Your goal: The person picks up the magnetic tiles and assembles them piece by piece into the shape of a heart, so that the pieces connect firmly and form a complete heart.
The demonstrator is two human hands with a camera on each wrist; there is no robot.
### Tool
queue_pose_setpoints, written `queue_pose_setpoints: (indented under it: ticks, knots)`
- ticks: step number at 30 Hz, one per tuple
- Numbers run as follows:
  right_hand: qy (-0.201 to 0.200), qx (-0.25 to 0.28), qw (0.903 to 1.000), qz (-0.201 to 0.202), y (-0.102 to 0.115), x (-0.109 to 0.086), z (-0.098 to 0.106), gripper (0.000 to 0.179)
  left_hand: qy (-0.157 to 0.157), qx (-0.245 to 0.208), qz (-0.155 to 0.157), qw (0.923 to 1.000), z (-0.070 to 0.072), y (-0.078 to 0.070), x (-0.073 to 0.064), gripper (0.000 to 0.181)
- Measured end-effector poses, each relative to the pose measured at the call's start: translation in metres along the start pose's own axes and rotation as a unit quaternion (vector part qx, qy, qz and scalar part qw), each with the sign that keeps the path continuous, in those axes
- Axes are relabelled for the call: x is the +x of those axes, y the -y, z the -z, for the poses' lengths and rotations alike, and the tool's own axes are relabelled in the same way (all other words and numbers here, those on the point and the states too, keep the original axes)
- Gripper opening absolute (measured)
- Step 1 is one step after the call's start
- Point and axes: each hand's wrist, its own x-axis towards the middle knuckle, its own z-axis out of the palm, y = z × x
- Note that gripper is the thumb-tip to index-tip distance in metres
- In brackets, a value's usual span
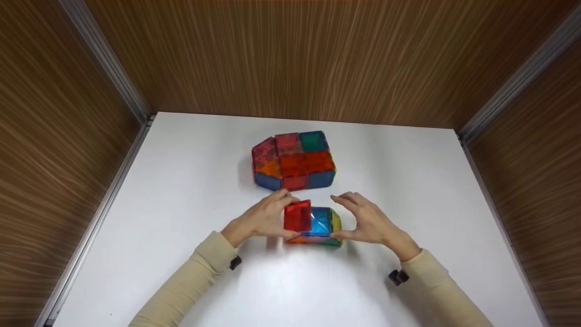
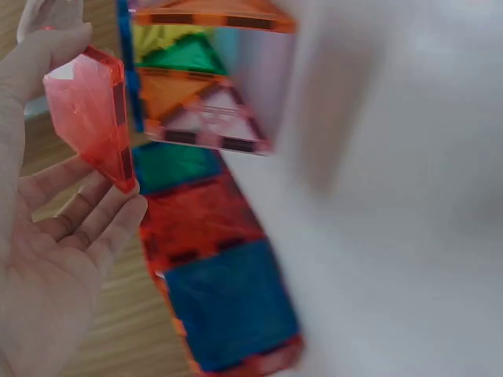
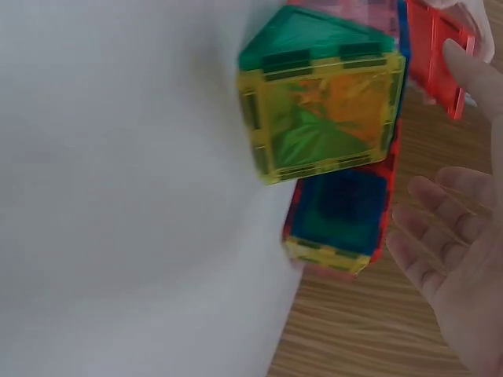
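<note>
My left hand [image 1: 264, 216] pinches a red square magnetic tile [image 1: 297, 216] between thumb and fingers. In the left wrist view the red tile [image 2: 85, 114] is seen tilted, thumb at one edge and fingertips at the opposite one. Overlapped by it in the head view is a small block of translucent magnetic tiles [image 1: 320, 222], with a blue top, green and pink triangles along the side and a yellow end panel [image 3: 330, 122]. My right hand [image 1: 366, 222] is at the block's right end, thumb tip beside the blue top's near corner, fingers spread apart from the thumb with nothing between.
Behind the hands stands a larger multi-coloured magnetic-tile structure [image 1: 304, 164], with red, orange, green and blue panels. Both builds are on a white table [image 1: 199, 181]. Wood-grain panels [image 1: 290, 59] with metal corner strips enclose the back and sides.
</note>
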Motion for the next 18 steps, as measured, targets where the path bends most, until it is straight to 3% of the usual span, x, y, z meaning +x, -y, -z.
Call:
queue_pose_setpoints:
  ticks: [9,18]
  knots:
    - [0.083,0.052,0.9901,-0.101,-0.004,-0.011,-0.018,0.1,0.03,-0.053,0.059,0.9964,-0.017,0.022,-0.012,0.078]
    - [0.099,0.071,0.9855,-0.118,-0.003,-0.01,-0.024,0.097,0.05,-0.057,0.07,0.9947,-0.029,0.026,-0.01,0.084]
